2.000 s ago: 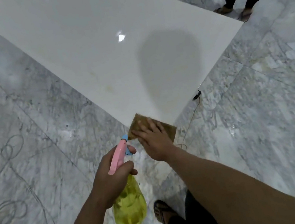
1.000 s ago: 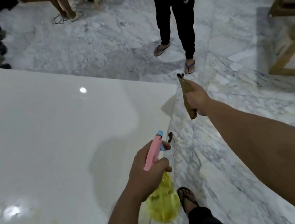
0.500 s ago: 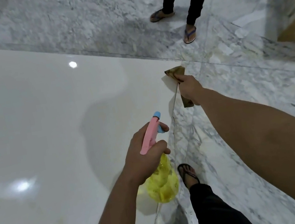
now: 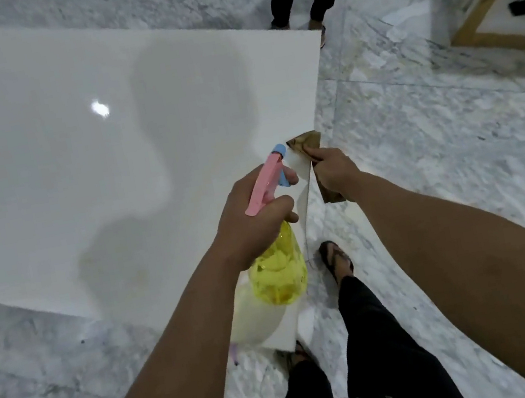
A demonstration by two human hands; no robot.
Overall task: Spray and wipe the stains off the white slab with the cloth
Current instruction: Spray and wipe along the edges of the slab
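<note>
Here the right hand (image 4: 331,171) pinches the brown cloth (image 4: 309,142) against the white slab's (image 4: 54,146) right edge. The left hand (image 4: 251,214) is clenched around the yellow spray bottle (image 4: 279,276), above the slab's near right corner.

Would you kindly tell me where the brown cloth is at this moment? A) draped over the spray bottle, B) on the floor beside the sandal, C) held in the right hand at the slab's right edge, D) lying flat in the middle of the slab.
C: the right hand grips the brown cloth against the right edge of the white slab, while the left hand holds the spray bottle.
</note>
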